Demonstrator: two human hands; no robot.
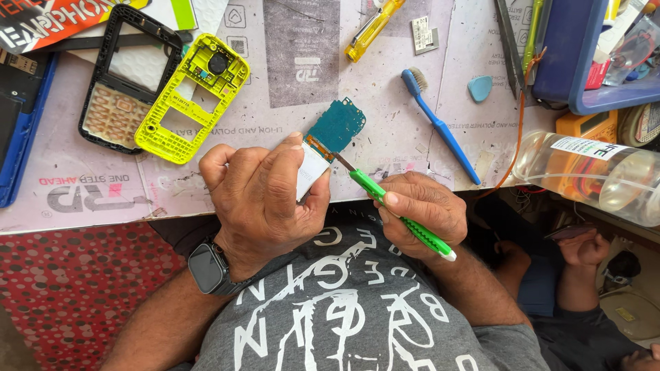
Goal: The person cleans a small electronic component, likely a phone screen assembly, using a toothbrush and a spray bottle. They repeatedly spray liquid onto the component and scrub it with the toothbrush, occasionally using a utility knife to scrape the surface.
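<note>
My left hand (265, 199) grips a teal phone circuit board (335, 126) with a small white screen panel (313, 170) folded at its lower end. My right hand (424, 209) holds a green-handled tool (402, 216) like a pen. Its thin metal tip (344, 163) touches the spot where the screen meets the board. Both hands hover at the near edge of the work table (289, 82), above my grey printed shirt. A dark smartwatch (208, 266) sits on my left wrist.
On the table lie a yellow phone frame (189, 99), a black phone housing (124, 79), a blue toothbrush (440, 127), a yellow screwdriver (371, 27), a blue pick (480, 87), a blue tray (584, 55) and a clear bottle (591, 175). Another person's hand (584, 247) is low on the right.
</note>
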